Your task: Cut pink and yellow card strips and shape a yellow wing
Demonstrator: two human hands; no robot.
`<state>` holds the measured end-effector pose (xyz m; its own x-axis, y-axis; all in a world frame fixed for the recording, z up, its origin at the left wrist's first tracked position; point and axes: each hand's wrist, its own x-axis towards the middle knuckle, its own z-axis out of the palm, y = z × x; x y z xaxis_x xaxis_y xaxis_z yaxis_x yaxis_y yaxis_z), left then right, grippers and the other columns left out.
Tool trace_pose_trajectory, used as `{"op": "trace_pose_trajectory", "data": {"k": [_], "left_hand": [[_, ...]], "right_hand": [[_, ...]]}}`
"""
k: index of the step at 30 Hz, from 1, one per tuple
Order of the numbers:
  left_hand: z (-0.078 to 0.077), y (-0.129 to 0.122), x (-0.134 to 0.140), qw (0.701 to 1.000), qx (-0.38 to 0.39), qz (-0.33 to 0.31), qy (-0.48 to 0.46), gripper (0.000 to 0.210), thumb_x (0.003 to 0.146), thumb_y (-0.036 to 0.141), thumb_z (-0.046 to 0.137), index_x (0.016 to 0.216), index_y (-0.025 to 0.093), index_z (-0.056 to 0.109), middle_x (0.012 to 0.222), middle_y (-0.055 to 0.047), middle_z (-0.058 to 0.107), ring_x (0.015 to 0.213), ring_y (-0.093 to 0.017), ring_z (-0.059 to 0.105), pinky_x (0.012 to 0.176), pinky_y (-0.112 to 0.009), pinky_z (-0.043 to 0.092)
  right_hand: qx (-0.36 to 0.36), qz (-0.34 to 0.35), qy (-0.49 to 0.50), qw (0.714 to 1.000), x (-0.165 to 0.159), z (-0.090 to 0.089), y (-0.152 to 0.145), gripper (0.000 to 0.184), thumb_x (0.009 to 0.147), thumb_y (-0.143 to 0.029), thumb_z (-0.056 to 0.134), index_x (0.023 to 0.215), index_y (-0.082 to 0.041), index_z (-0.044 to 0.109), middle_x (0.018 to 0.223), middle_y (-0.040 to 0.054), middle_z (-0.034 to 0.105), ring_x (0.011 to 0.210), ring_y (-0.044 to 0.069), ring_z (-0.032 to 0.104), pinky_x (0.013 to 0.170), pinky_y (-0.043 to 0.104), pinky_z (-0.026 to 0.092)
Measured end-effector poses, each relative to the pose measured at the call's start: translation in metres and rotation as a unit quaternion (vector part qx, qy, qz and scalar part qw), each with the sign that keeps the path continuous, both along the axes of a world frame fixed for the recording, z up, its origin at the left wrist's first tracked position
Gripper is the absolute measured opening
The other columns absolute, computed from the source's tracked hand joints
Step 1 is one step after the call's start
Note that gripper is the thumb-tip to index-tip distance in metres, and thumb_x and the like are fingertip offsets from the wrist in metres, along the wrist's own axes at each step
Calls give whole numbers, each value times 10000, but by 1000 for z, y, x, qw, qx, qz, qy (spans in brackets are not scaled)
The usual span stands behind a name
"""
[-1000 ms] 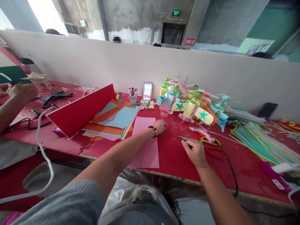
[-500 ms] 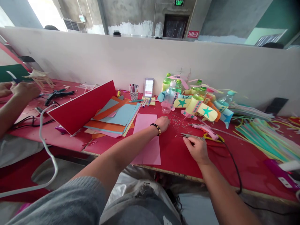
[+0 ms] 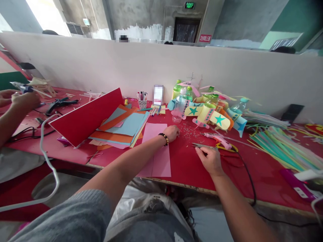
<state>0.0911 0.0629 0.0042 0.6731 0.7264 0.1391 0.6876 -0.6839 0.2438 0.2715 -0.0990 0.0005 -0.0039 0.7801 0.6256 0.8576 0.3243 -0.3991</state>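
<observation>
My left hand (image 3: 173, 133), with a beaded bracelet (image 3: 165, 138) at the wrist, lies over the right edge of a pink paper sheet (image 3: 160, 164). Its fingers are curled in; whatever may be inside them is hidden. My right hand (image 3: 210, 159) rests on the red table (image 3: 184, 171), thumb and fingers closed together, with any small content hidden. Just behind it lie yellow-handled scissors (image 3: 233, 148), blades pointing left. A pink glue gun (image 3: 219, 139) lies beyond the scissors. Small scraps (image 3: 189, 131) are scattered between my hands and the bottles.
Bottle planes with paper wings (image 3: 207, 116) and a plain clear bottle (image 3: 178, 112) stand at the back. Coloured sheets (image 3: 124, 126) lie left beside a red board (image 3: 87, 119). Straws (image 3: 280, 148) are piled right. At far left, a co-worker's hands (image 3: 25, 101) hold a blue glue gun.
The view has shifted slightly. My left hand has drawn a little to the left; my right hand keeps its place by the scissors. The co-worker's glue gun has turned.
</observation>
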Motion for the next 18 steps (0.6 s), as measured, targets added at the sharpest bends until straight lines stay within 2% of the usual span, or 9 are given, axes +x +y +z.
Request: {"op": "trace_pose_trajectory", "data": {"k": [4, 13, 18], "left_hand": [[0, -4, 3, 1000, -5, -1, 1, 154, 798, 152, 533, 837, 171, 681, 954, -53, 651, 926, -166, 590, 834, -233, 445], [12, -8, 11, 999, -32, -28, 35, 108, 724, 88, 567, 733, 132, 666, 962, -110, 653, 940, -207, 590, 860, -265, 439], [13, -4, -2, 1000, -28, -5, 3, 198, 829, 174, 475, 926, 163, 647, 955, -60, 673, 897, -167, 607, 799, -237, 460]], "right_hand": [[-4, 0, 5, 1000, -1, 0, 0, 354, 858, -310, 544, 527, -189, 503, 489, -24, 459, 484, 116, 451, 546, 255, 343], [-3, 0, 1, 1000, -1, 1, 0, 342, 855, -304, 537, 532, -193, 515, 486, -19, 473, 485, 120, 448, 538, 259, 337], [1, 3, 2, 1000, 0, 0, 1, 362, 861, -310, 536, 521, -195, 495, 473, -28, 454, 471, 116, 443, 536, 259, 337]]}}
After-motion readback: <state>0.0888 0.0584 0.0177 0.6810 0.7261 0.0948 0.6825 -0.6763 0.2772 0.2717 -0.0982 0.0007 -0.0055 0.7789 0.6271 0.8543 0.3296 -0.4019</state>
